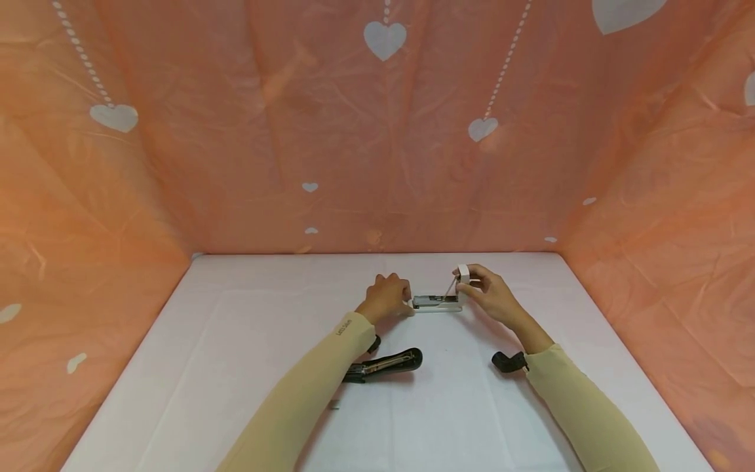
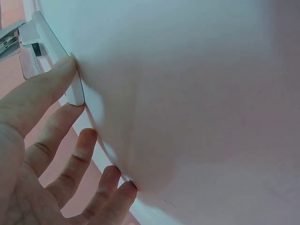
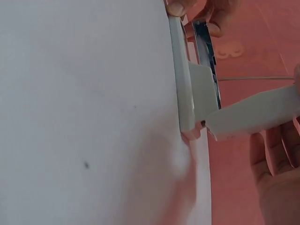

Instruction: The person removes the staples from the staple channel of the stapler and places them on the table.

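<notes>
"Where's the white stapler [image 1: 438, 304] from where you sit?"

"On my head feed it's toward the back of the worktop [image 1: 472, 419], lying lengthwise between the person's hands, with its cover [image 1: 464, 274] swung up at the right end."

"And what does each hand have?"

"The left grip [image 1: 386, 298] pinches the far end of the base [image 2: 77, 91] between thumb and forefinger; my left wrist feed shows that well. I'd judge it's there to pin the base against sliding or lifting. The right grip [image 1: 488, 296] has thumb and fingers on the raised cover, presumably so the magazine [image 3: 205, 44] lies exposed."

"Couldn't one hand manage?"

"I doubt it. I can see a thin rod [image 1: 451, 286] running from cover to magazine, and I suspect its pull would tip the base if nothing braced it."

"What about the black stapler [image 1: 395, 364]?"

"Nearer the person, apart from both hands, and partly hidden from me by the left sleeve [image 1: 318, 370]. Lying there, it leaves working room around the white one."

"And that small piece [image 1: 334, 404] beside the sleeve?"

"Too small for me to tell."
</notes>
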`<action>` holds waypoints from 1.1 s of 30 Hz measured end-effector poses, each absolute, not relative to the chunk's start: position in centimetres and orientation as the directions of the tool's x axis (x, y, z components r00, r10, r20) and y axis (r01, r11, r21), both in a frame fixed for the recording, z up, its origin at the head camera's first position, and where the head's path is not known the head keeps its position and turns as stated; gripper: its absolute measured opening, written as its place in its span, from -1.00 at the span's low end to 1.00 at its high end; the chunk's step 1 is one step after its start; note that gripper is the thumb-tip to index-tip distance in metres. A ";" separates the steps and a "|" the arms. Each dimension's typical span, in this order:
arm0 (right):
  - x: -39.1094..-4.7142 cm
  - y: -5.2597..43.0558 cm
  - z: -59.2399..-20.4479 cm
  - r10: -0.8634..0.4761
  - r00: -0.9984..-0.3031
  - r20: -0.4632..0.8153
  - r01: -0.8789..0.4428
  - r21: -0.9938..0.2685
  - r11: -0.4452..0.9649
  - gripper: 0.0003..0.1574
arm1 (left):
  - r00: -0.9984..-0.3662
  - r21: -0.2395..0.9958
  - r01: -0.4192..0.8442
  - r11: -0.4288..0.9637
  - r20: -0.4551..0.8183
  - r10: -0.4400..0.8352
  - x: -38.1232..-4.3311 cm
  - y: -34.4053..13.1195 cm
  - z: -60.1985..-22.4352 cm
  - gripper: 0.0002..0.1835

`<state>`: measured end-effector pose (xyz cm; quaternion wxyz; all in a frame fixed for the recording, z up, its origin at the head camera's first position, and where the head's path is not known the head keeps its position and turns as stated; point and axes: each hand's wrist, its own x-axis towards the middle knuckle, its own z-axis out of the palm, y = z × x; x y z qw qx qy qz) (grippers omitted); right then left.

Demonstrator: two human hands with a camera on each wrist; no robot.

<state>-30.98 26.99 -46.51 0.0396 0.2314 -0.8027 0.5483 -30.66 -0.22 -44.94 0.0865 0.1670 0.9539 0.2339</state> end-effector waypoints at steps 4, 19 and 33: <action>-30.9 27.4 -46.6 -0.329 -0.885 0.330 -0.422 -0.866 0.268 -0.60 | -0.929 0.472 0.283 0.835 -0.082 0.361 -30.6 -0.3 -44.8 -0.72; -30.7 28.3 -46.7 -0.303 -0.893 0.332 -0.410 -0.878 0.246 -0.59 | -0.925 0.454 0.289 0.843 -0.092 0.367 -30.4 -0.3 -44.6 -0.74; -30.4 30.9 -47.3 -0.293 -0.909 0.298 -0.355 -0.921 0.163 -0.56 | -0.928 0.451 0.287 0.845 -0.088 0.362 -30.4 -0.3 -44.5 -0.72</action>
